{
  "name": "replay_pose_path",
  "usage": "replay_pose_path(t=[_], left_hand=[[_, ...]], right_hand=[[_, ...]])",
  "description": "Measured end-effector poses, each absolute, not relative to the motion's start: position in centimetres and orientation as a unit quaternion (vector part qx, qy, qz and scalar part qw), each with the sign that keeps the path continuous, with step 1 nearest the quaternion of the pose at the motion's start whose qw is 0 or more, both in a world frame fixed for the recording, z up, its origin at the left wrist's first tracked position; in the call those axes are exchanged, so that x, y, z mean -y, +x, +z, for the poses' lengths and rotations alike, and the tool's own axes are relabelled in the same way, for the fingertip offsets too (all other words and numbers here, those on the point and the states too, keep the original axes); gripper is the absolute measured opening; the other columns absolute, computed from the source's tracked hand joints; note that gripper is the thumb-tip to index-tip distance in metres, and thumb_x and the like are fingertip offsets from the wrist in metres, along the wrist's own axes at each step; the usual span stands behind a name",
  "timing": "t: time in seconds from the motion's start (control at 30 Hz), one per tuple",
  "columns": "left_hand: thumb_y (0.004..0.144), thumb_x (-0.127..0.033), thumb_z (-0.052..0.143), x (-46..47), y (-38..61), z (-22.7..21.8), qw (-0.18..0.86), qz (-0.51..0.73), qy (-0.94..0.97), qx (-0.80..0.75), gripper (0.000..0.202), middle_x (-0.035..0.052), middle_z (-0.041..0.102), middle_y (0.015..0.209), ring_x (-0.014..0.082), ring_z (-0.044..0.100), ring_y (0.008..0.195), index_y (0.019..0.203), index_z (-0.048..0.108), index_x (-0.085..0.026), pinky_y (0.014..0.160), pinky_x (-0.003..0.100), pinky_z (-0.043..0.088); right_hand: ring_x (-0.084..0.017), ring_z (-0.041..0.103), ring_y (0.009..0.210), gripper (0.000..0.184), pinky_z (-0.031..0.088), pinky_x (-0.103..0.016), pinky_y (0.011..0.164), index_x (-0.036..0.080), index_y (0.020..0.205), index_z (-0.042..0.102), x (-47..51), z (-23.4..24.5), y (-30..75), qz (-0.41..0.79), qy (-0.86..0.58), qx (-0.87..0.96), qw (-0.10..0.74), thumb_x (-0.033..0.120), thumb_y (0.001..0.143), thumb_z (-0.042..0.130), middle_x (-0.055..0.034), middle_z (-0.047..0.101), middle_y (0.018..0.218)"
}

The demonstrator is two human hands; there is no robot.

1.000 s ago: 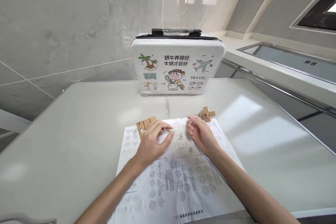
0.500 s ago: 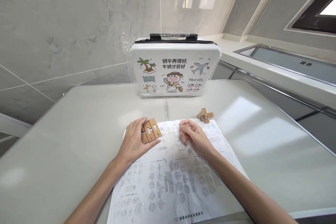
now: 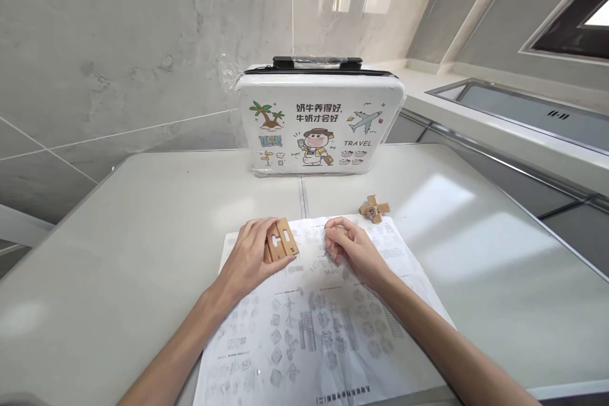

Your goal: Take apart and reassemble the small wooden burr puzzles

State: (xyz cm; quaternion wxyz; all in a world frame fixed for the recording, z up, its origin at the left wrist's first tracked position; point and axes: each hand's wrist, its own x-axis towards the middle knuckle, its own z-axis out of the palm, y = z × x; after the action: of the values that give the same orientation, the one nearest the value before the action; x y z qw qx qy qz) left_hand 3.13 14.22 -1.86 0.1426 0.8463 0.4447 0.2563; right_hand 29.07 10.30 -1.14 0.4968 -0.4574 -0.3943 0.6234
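Note:
My left hand [image 3: 250, 247] is closed around several flat wooden puzzle pieces [image 3: 288, 238] set side by side, thumb along the near edge and fingers over the far edge. Cut-out slots and small numbers, one a 2, show on them; my palm covers the left part. Loosely curled, my right hand [image 3: 354, 250] rests on the printed paper sheet [image 3: 352, 355], and nothing shows in its fingers. Just beyond that hand, a cross-shaped wooden puzzle [image 3: 375, 209] with dark marks sits at the sheet's far edge. Faint diagrams and text, facing away from me, cover the sheet.
A white cartoon-printed case [image 3: 318, 124] with a black handle, wrapped in clear plastic, stands upright at the back of the pale table [image 3: 143, 254]. Behind it rises a grey tiled wall [image 3: 143, 44]. A counter with a sink [image 3: 518, 114] runs along the right.
My left hand and its wooden pieces have shifted slightly to the right, and my fingers cover more of the pieces. My right hand stays put. The view has moved slightly.

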Motion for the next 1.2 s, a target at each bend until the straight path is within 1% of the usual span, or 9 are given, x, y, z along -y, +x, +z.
replay_pose_path(t=[0.4, 0.5, 0.6, 0.67, 0.77, 0.83, 0.9, 1.1, 1.2], left_hand=[[0.085, -0.052, 0.085, -12.2, 5.2, -1.5, 0.23, 0.219, 0.89, -0.326, 0.085, 0.0136, 0.06, 0.144, 0.0371, 0.055, 0.135, 0.154, 0.041, -0.029, 0.109, 0.057, 0.053], [0.081, -0.055, 0.087, -12.4, 4.9, -1.4, 0.244, 0.208, 0.888, -0.328, 0.091, 0.0142, 0.058, 0.145, 0.0369, 0.055, 0.136, 0.154, 0.039, -0.029, 0.11, 0.056, 0.053], [0.077, -0.06, 0.089, -12.8, 4.0, -1.2, 0.24, 0.208, 0.89, -0.327, 0.1, 0.0157, 0.055, 0.148, 0.0384, 0.053, 0.138, 0.156, 0.037, -0.027, 0.111, 0.057, 0.052], [0.074, -0.063, 0.089, -13.1, 3.2, -0.9, 0.218, 0.21, 0.893, -0.332, 0.1, 0.0167, 0.055, 0.146, 0.0396, 0.052, 0.136, 0.153, 0.041, -0.025, 0.11, 0.058, 0.051], [0.068, -0.069, 0.09, -13.5, 2.2, -0.5, 0.188, 0.199, 0.894, -0.355, 0.097, 0.0173, 0.056, 0.142, 0.0406, 0.052, 0.133, 0.144, 0.051, -0.022, 0.107, 0.058, 0.053], [0.066, -0.07, 0.09, -13.6, 1.7, -0.2, 0.177, 0.185, 0.895, -0.365, 0.096, 0.0171, 0.055, 0.143, 0.0412, 0.05, 0.135, 0.141, 0.054, -0.022, 0.107, 0.058, 0.053], [0.067, -0.068, 0.09, -13.7, 1.4, -0.1, 0.17, 0.177, 0.899, -0.364, 0.092, 0.0166, 0.053, 0.147, 0.0413, 0.047, 0.139, 0.14, 0.057, -0.024, 0.11, 0.057, 0.051], [0.067, -0.057, 0.093, -13.9, 1.5, 0.4, 0.195, 0.237, 0.873, -0.378, 0.077, 0.0137, 0.061, 0.138, 0.0383, 0.052, 0.135, 0.129, 0.062, -0.024, 0.112, 0.055, 0.048], [0.067, -0.05, 0.095, -14.0, 1.8, 0.5, 0.309, 0.338, 0.776, -0.435, 0.076, 0.0127, 0.062, 0.134, 0.0348, 0.06, 0.126, 0.128, 0.057, -0.024, 0.109, 0.053, 0.051]], right_hand=[[-0.012, 0.053, 0.058, 0.026, 0.042, -0.026, 0.056, 0.023, 0.096, 0.061, -9.9, -2.1, 28.7, 0.592, -0.45, 0.49, 0.455, 0.048, 0.1, 0.068, 0.0038, 0.061, 0.072], [-0.016, 0.059, 0.066, 0.02, 0.047, -0.03, 0.061, 0.023, 0.098, 0.062, -9.6, -2.0, 28.5, 0.528, -0.474, 0.559, 0.43, 0.043, 0.103, 0.062, 0.0012, 0.063, 0.077], [-0.022, 0.065, 0.086, 0.01, 0.054, -0.037, 0.077, 0.025, 0.106, 0.063, -9.4, -1.8, 28.6, 0.404, -0.484, 0.66, 0.409, 0.033, 0.101, 0.064, -0.0041, 0.068, 0.095], [-0.027, 0.064, 0.106, 0.024, 0.054, -0.044, 0.092, 0.026, 0.117, 0.061, -9.4, -1.9, 28.8, 0.331, -0.467, 0.723, 0.387, 0.029, 0.095, 0.07, -0.0077, 0.068, 0.114], [-0.034, 0.053, 0.131, 0.06, 0.049, -0.053, 0.109, 0.029, 0.138, 0.052, -9.4, -2.2, 29.3, 0.277, -0.437, 0.784, 0.343, 0.033, 0.086, 0.082, -0.0115, 0.059, 0.137], [-0.036, 0.048, 0.138, 0.081, 0.047, -0.057, 0.113, 0.03, 0.147, 0.045, -9.5, -2.3, 29.6, 0.264, -0.425, 0.804, 0.32, 0.039, 0.079, 0.089, -0.013, 0.053, 0.145], [-0.038, 0.046, 0.14, 0.093, 0.045, -0.059, 0.115, 0.03, 0.151, 0.042, -9.5, -2.3, 29.8, 0.257, -0.42, 0.816, 0.304, 0.041, 0.074, 0.093, -0.0137, 0.051, 0.147], [-0.038, 0.05, 0.139, 0.09, 0.047, -0.06, 0.114, 0.03, 0.15, 0.045, -9.5, -2.1, 29.9, 0.296, -0.437, 0.794, 0.302, 0.04, 0.074, 0.093, -0.0129, 0.056, 0.146], [-0.036, 0.053, 0.138, 0.085, 0.046, -0.058, 0.115, 0.031, 0.148, 0.046, -9.4, -1.7, 29.9, 0.358, -0.467, 0.738, 0.33, 0.044, 0.077, 0.091, -0.0122, 0.055, 0.148]])
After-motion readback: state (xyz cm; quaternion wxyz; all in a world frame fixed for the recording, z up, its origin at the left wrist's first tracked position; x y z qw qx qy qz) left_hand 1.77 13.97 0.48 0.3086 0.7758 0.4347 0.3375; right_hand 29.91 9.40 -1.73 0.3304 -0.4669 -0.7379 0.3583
